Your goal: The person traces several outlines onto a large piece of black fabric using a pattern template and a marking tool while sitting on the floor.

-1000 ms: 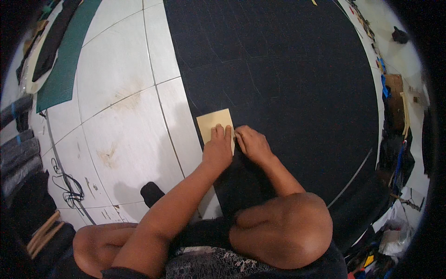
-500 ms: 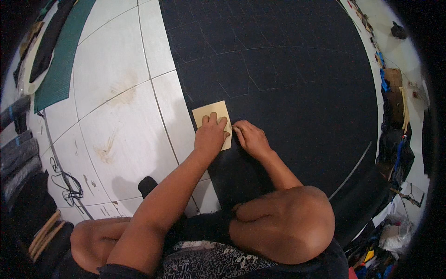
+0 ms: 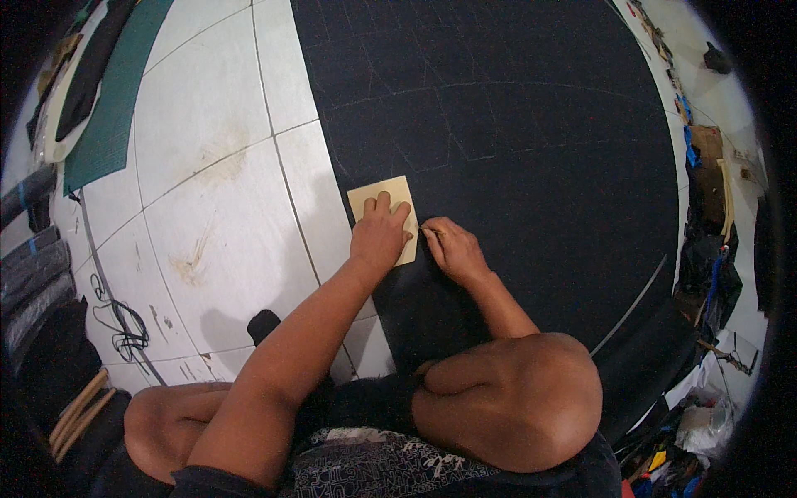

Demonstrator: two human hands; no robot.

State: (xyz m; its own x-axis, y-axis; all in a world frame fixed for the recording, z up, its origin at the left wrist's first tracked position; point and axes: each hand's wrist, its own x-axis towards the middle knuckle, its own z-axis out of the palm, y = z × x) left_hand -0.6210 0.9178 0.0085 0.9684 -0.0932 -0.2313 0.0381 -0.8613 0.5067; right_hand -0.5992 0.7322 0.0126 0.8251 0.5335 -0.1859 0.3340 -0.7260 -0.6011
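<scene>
Left fingers (image 3: pixel 383 201) widened on card (image 3: pixel 397 186) | right fingers (image 3: pixel 437 223) pinch stick (image 3: pixel 438 232) edge-side | open cloth (image 3: pixel 564 224) rightward

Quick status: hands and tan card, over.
Left hand spread on tan card. Right hand by its right edge, pinching thin piece. Card on dark cloth; no obstruction visible.

L hand (image 3: pixel 378 238) on tan card (image 3: pixel 397 189), R hand (image 3: pixel 457 253) pinching thin item (image 3: pixel 439 232), blk cloth (image 3: pixel 552 216) under

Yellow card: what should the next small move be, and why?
Probably draw the right hand along the right edge of the yellow card: it pinches what seems a thin stick there, the left hand rests on the card, and the dark cloth bears pale lines.
</scene>
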